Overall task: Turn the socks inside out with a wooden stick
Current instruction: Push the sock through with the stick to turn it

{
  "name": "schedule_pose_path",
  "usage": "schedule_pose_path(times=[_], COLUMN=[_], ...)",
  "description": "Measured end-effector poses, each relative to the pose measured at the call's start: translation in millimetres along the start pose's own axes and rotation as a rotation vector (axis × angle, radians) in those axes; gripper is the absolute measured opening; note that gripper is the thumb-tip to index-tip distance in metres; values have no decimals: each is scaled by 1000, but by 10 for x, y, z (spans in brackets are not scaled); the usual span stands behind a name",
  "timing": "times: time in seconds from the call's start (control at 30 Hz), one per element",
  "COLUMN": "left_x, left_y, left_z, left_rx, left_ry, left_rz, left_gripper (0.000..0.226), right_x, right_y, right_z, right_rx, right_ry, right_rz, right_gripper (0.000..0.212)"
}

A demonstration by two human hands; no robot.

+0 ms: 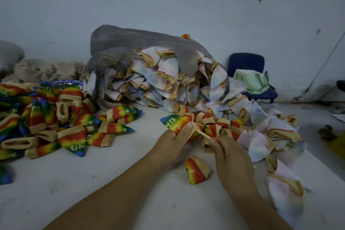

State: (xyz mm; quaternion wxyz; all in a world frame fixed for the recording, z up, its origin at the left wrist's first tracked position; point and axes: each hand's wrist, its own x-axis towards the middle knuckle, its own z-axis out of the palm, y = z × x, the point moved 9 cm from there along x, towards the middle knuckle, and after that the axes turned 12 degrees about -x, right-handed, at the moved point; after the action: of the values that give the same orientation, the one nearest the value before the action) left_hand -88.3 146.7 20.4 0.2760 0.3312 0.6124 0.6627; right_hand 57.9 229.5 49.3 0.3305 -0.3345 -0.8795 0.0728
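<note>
Right grip holds stick; bag holds pale socks.

White letters "appy" stood on the rainbow sock gripped by the left hand; the same "appy" showed on another rainbow sock farther left; other lettering was too blurred to read.

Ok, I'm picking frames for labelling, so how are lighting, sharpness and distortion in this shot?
Head view: dim, flat light, soft shadows, no glare; the left hand gripping the rainbow sock and the right hand pinching the wooden stick look slightly soft, though the sock's lettering reads; wide-angle distortion bows the frame's edges.
</note>
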Motion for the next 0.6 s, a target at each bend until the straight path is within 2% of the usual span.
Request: schedule_pose_path(times=[0.07,0.17,0.23,0.3,0.37,0.43,0.53,0.6], left_x=[-24,-38,-38,-36,-44,-46,-20,-28], left_y=[30,6,-17,-31,-21,-25,-41,-21], left_z=[-62,-214,-183,-40,87,96,53,28], left_rx=[-55,-134,-151,-197,-229,-193,-77,-23], left_ry=[47,179,147,27,-56,-52,-20,-4], left_rz=[15,-56,-81,-60,-44,-55,-43,-19], left_gripper=[42,56,52,48,38,36,54,53], right_x=[1,-14,-10,-10,-14,-24,-28,-20], right_y=[-51,-132,-142,-154,-137,-118,-93,-75], right_z=[1,-29,-32,-3,11,-18,-43,-30], right_rx=[-50,-112,-126,-111,-57,-7,21,47], right_ry=[-11,22,23,-3,-7,37,70,57], right_rz=[-31,-64,-72,-78,-61,-39,-11,-1], right_gripper=[21,21,28,37,29,19,17,18])
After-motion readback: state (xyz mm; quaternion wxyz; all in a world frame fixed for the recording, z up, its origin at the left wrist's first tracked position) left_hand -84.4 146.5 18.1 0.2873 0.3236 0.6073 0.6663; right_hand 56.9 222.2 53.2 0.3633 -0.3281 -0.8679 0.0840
